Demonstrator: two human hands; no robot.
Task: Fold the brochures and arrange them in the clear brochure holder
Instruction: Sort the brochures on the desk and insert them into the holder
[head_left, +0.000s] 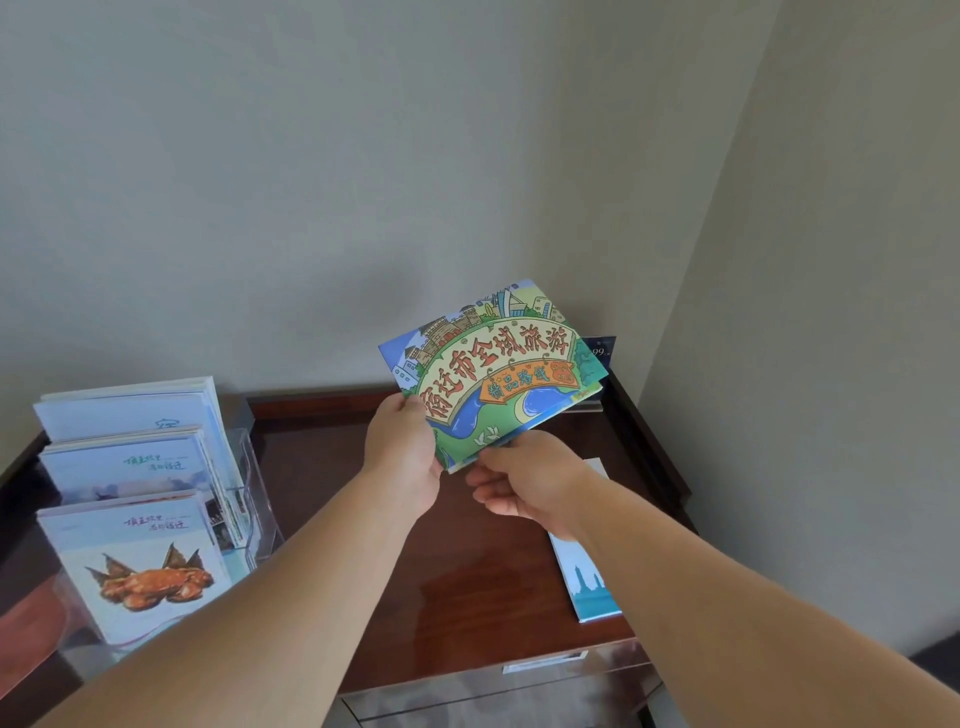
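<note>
You held the brochure (498, 364) at mid-frame, above the table (467, 571): your left hand (402, 457) gripped its left edge, your right hand (524, 480) pinched the lower edge. The step, I judged, called for squaring the edges before you pressed the crease, then carrying it to the holder (257, 499) at lower left, whose slots already looked full.

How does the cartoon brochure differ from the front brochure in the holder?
The cartoon brochure is held up, tilted, by the left hand and right hand; the front brochure stands in the clear holder. The cartoon brochure is covered in green and blue drawing; the front brochure is pale with one orange picture. Both carry Chinese text.
</note>
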